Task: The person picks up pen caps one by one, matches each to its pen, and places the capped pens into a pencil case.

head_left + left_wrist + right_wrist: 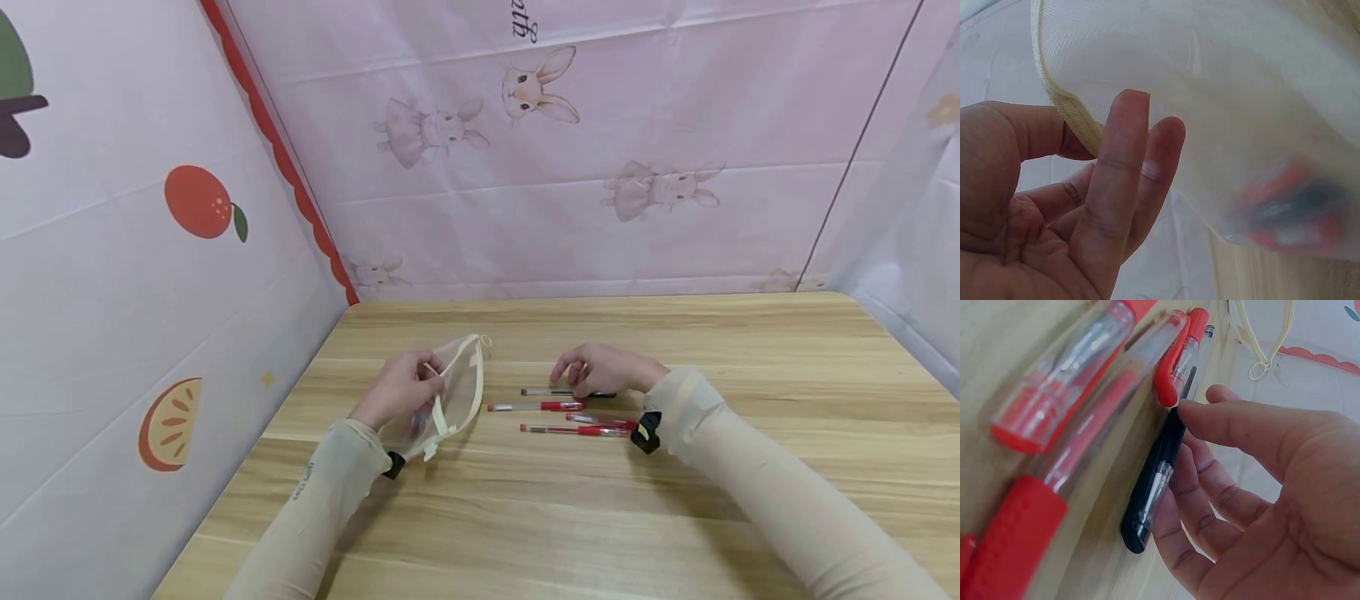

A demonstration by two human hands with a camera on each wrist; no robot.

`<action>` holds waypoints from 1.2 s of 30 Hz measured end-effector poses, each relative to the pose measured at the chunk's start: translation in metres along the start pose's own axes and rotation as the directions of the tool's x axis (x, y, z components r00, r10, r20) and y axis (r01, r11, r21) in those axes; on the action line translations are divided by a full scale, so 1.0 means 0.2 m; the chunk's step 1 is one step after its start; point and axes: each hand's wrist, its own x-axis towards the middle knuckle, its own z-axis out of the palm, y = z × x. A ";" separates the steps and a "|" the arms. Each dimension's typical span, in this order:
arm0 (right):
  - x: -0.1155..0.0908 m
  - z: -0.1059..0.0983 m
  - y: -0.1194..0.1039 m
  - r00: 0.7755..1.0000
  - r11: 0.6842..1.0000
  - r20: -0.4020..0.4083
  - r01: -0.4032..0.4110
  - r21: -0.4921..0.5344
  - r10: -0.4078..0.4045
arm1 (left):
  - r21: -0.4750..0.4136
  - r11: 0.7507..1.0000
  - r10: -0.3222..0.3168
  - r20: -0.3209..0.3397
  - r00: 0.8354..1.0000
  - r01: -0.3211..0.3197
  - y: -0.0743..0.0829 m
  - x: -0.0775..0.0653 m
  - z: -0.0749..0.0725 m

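Observation:
My left hand (401, 387) pinches the cream zip edge of a see-through mesh zipper pouch (461, 387), whose mouth gapes toward the right. Through the mesh in the left wrist view, blurred red and dark pens (1291, 209) show at the bottom. My right hand (611, 367) is at a black gel pen (1154, 481) lying on the table. Its thumb touches the pen, while the other fingers bend loosely on the far side. Closer to me lie a red gel pen (536, 407), a second red pen (600, 421) and a third red pen (573, 430).
The wooden table (525, 517) has its back edge against a pink cloth backdrop (570, 225) with printed rabbits. A white cloth wall (97, 317) with fruit prints runs along the left. Black wrist cameras (647, 432) sit at both cuffs.

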 end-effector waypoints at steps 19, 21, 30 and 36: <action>0.02 0.01 0.01 1.000 0.999 -0.017 0.010 -0.041 -0.011 | 0.011 1.000 0.018 -0.004 1.000 -0.018 -0.01 0.00 0.01; 0.02 0.01 0.02 1.000 0.999 -0.019 0.008 -0.049 -0.009 | 0.018 0.999 0.027 -0.005 1.000 -0.027 -0.02 0.00 0.01; 0.03 0.01 0.01 0.999 0.995 -0.028 -0.027 -0.098 0.024 | 0.034 0.998 0.047 -0.010 0.999 -0.046 -0.02 0.00 0.01; 0.04 0.01 0.02 0.999 0.991 -0.031 -0.048 -0.127 0.044 | 0.036 0.998 0.052 -0.011 0.999 -0.052 -0.01 -0.01 0.01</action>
